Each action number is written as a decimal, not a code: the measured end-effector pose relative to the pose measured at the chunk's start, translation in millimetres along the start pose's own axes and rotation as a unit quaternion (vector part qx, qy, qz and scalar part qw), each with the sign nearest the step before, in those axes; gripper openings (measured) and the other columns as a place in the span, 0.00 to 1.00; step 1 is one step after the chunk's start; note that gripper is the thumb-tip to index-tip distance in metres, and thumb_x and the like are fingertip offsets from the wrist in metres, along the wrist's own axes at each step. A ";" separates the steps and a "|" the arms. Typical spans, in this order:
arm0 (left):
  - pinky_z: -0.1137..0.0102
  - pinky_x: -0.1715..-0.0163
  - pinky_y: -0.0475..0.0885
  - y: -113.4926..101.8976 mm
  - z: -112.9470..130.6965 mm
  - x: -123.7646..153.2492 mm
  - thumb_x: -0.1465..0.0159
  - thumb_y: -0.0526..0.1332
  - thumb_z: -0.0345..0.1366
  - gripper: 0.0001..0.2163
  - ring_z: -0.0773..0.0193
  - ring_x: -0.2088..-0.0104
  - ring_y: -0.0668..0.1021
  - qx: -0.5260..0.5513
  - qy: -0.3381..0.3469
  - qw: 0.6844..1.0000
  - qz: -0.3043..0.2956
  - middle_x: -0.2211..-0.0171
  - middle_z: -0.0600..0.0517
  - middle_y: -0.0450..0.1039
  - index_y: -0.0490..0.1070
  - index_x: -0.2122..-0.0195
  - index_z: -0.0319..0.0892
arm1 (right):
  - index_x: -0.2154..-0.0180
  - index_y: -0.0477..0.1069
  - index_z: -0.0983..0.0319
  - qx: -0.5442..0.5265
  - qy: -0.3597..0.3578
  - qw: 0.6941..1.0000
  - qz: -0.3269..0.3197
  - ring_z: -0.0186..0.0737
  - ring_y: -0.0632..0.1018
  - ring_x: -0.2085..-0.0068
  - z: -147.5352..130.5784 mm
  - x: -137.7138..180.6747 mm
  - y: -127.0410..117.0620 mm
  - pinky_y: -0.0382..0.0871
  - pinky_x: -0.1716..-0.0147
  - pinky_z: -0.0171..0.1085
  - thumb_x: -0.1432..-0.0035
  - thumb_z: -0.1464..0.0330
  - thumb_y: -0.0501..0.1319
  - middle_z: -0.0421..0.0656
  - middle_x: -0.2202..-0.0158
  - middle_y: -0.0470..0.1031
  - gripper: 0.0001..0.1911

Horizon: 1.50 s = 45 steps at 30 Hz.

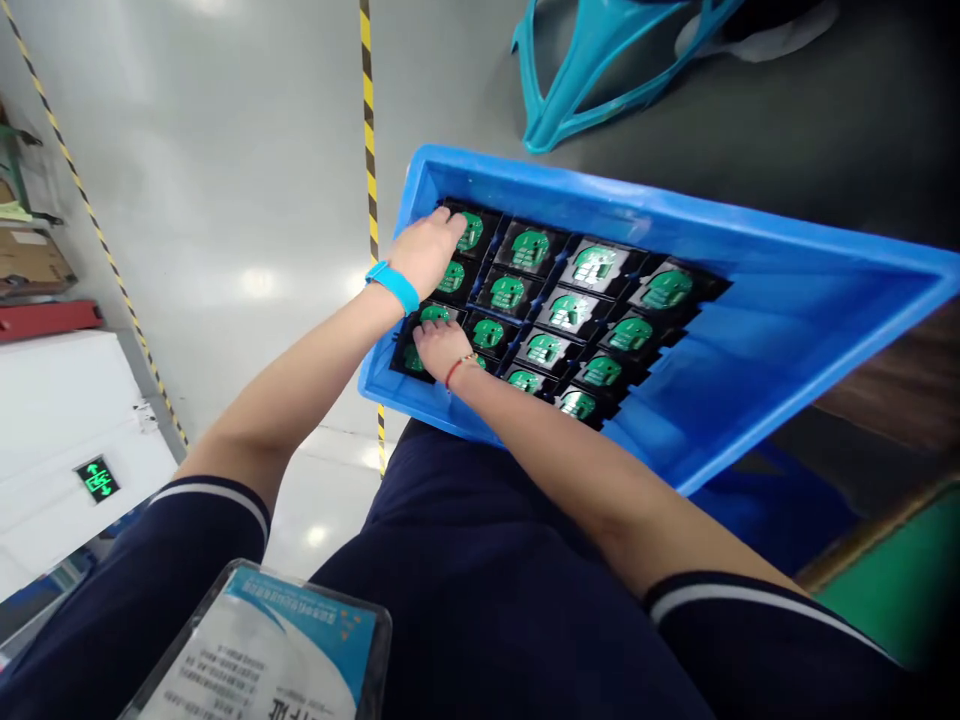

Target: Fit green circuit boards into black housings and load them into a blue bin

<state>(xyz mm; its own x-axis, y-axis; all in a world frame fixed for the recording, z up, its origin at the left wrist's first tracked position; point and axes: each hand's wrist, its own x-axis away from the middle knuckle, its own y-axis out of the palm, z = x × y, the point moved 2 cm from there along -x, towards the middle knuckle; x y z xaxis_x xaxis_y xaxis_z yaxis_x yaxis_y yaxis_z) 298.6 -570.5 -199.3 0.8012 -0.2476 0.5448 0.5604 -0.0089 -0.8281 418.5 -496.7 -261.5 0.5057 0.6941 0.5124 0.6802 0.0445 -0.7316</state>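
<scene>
A blue plastic crate (757, 330) rests tilted in front of me, holding a black divided tray (559, 270) with several green circuit boards (530, 247) in its cells. My left hand (426, 250), with a blue wristband, lies on the tray's far left corner, fingers curled over a board there. My right hand (439, 345), with a red string at the wrist, presses on the near left corner of the tray, fingers bent down among the boards. I cannot tell if either hand grips a board or the tray edge.
Grey floor (225, 180) with yellow-black tape lines (367, 110) lies to the left. A turquoise plastic frame (592, 70) lies beyond the crate. A white box (67, 440) with a green sign stands at left. A badge (262, 650) hangs at my chest.
</scene>
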 end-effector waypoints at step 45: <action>0.43 0.63 0.74 121.2 -34.5 146.6 0.49 0.51 0.46 0.11 0.36 0.59 0.78 0.287 -0.376 0.860 0.192 0.69 0.44 0.73 0.60 0.67 0.48 | 0.46 0.56 0.67 -0.233 0.370 0.877 0.196 0.42 0.75 0.55 191.1 224.1 -65.7 0.64 0.59 0.35 0.40 0.72 0.52 0.53 0.52 0.73 0.20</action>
<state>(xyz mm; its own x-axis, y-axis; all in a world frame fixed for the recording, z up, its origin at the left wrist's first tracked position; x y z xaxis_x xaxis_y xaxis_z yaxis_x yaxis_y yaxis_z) 476.8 -641.2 -224.3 0.7385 0.5732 0.3550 0.0626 0.4660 -0.8826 385.7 -206.7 -184.6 0.8380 -0.0749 0.5405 0.4327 -0.5122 -0.7419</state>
